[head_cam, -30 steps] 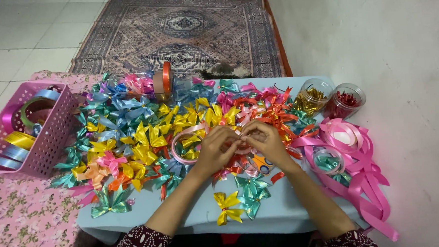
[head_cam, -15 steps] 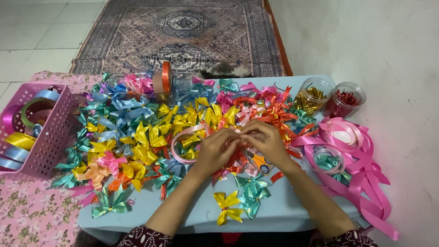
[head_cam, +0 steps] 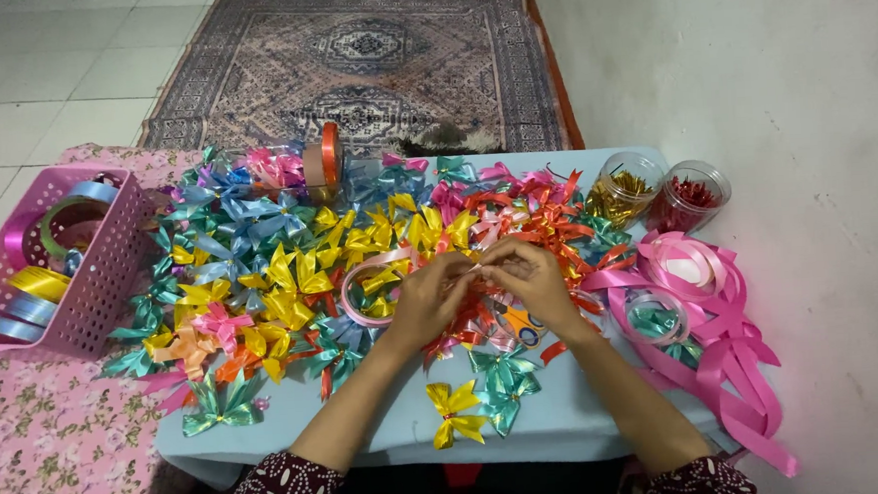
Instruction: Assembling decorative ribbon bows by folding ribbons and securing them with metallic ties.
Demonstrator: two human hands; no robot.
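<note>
Left hand (head_cam: 430, 300) and right hand (head_cam: 528, 280) meet fingertip to fingertip over the middle of the worktop (head_cam: 558, 416), fingers pinched on a thin pale ribbon strip (head_cam: 472, 267) between them. Pink ribbon loop (head_cam: 359, 281) just left of the left fingers. Orange-handled scissors (head_cam: 516, 323) lie under the right hand. Yellow bow (head_cam: 454, 414) and teal bow (head_cam: 504, 372) nearer the body. Heap of mixed bows (head_cam: 280, 275) to the left; pink basket (head_cam: 91, 285) farther left. Two clear jars (head_cam: 656, 190) beyond the right hand; loose pink ribbon (head_cam: 724, 332) to its right
</note>
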